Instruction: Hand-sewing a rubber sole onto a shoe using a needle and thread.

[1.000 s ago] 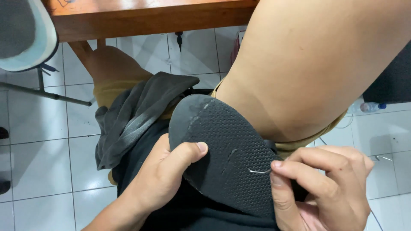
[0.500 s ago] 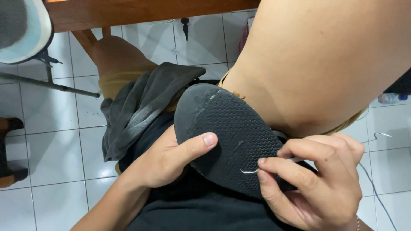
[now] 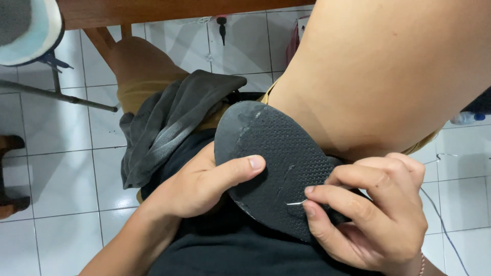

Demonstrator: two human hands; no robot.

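Note:
A black rubber sandal sole with a textured underside lies upturned on my lap. My left hand grips its near edge, thumb pressed across the sole. My right hand pinches a thin metal needle between thumb and forefinger, its tip stuck into the sole near a slit. A thin thread trails off to the right of my right hand. My raised bare thigh hides the far end of the sole.
A dark grey rubber sheet drapes over my other knee. A wooden table edge runs along the top, with a chair base at left. White floor tiles lie below, and a plastic bottle lies at far right.
The view has shifted slightly. My right hand has moved left along the sole with the needle, and my left thumb has slid further onto the sole.

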